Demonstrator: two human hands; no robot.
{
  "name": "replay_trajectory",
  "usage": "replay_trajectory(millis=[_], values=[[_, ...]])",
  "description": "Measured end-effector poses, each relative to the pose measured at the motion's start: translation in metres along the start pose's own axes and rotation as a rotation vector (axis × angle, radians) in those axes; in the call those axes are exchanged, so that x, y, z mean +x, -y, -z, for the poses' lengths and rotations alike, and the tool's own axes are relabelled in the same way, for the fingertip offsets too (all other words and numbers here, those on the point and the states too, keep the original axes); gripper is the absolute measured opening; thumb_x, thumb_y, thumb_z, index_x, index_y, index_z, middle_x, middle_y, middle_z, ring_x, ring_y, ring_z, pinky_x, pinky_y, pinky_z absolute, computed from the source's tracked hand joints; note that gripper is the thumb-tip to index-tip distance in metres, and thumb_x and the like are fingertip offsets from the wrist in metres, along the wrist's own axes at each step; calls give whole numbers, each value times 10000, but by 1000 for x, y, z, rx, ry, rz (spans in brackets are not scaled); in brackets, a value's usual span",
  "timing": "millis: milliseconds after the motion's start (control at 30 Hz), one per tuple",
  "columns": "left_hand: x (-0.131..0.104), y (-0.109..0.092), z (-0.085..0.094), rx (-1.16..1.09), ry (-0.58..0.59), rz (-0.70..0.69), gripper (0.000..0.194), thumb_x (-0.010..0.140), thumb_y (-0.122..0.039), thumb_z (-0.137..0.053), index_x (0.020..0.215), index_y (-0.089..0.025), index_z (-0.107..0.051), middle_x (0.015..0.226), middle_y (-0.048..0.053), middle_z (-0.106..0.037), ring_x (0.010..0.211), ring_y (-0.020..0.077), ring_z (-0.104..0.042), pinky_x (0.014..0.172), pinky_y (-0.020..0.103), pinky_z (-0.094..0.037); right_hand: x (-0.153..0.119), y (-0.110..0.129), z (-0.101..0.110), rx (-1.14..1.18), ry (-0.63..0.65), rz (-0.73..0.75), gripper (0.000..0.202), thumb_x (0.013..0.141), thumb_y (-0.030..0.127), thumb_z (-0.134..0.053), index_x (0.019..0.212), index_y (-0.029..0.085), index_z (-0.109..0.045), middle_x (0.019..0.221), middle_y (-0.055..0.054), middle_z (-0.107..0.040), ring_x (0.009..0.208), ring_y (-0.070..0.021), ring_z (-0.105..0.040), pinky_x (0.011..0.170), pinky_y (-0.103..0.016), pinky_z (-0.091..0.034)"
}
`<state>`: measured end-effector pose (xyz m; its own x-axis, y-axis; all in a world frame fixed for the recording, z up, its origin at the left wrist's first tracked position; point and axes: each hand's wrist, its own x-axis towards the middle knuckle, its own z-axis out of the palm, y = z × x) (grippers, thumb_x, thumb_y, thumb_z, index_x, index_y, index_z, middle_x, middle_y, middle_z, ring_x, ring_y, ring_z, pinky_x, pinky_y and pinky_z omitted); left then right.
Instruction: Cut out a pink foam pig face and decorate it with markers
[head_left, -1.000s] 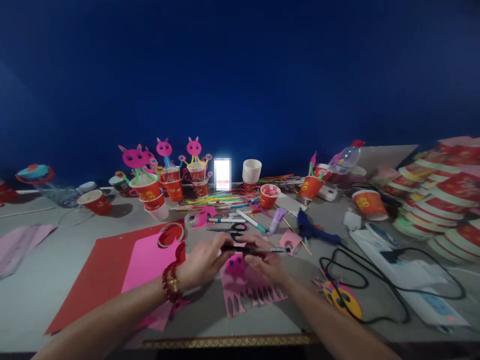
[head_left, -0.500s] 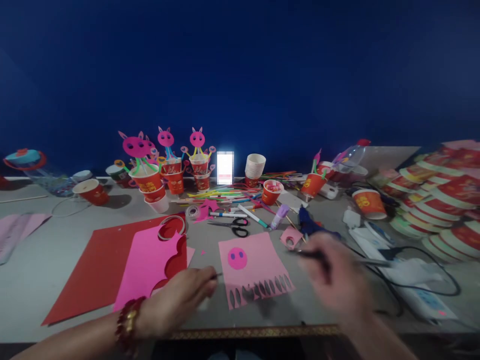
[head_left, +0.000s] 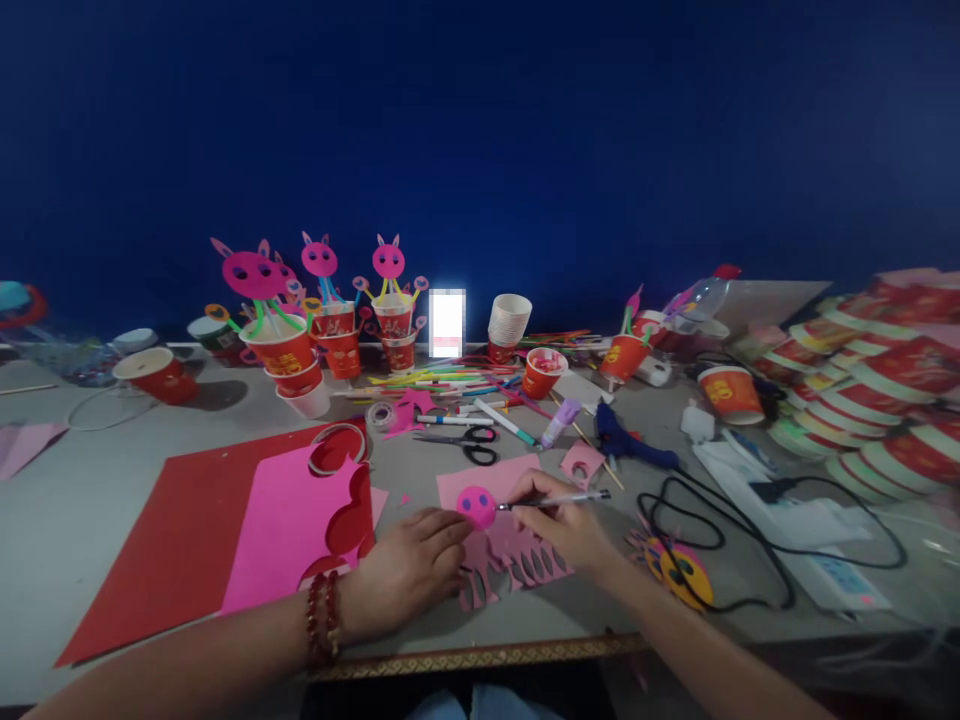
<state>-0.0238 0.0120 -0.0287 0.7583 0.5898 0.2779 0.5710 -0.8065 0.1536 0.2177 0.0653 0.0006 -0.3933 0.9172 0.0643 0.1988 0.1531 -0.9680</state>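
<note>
Surface: grey, carrying everything below.
Pink sheet: lay beneath both hands, slits along its near edge.
Left hand: loosely flat, fingertips on the disc's edge.
Right hand: pinched closed around the pen.
Pink disc: sat on the sheet, two dark spots showing.
Pen: tip at the disc's right edge.

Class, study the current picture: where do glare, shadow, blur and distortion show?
Head view: glare from a white rectangle against the dark blue wall; head view: a soft shadow right of the leftmost red cup; head view: the stacked cups at far right look smeared and stretched, while the scissors near the middle look clearer.
</note>
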Motion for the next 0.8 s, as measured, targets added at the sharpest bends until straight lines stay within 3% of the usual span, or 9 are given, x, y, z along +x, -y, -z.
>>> replay_trajectory(millis=[167,300,400,800], values=[[-2,1,1,-5,40,9,232,954,-345,-570,1079,-153,-604,1361,101,-589,1272,248,-523,1053,401,-434,9,-2,-18,59,-24,-19,66,754,149,-557,758,213,-540,658,48,-534,545,-120,-540,522,-230,-402],[-4,2,-1,-27,59,11,263,944,-376,-583,1082,-153,-596,1409,98,-549,1306,244,-490,1092,396,-400,13,-15,-29,-37,-60,24,127,759,150,-550,661,211,-497,594,56,-470,531,-115,-457,517,-229,-355],[-6,3,-1,-64,62,16,256,927,-372,-611,1070,-159,-596,1423,97,-534,1320,234,-473,1110,401,-382,11,-24,-29,-113,-83,64,151,760,139,-534,629,204,-496,577,54,-452,534,-115,-406,515,-235,-317],[-6,3,-1,-125,88,35,236,940,-321,-596,1109,-156,-589,1444,112,-509,1346,250,-445,1133,426,-355,11,-25,-25,-215,10,82,153,801,148,-518,660,205,-530,605,38,-497,554,-125,-444,536,-239,-336]])
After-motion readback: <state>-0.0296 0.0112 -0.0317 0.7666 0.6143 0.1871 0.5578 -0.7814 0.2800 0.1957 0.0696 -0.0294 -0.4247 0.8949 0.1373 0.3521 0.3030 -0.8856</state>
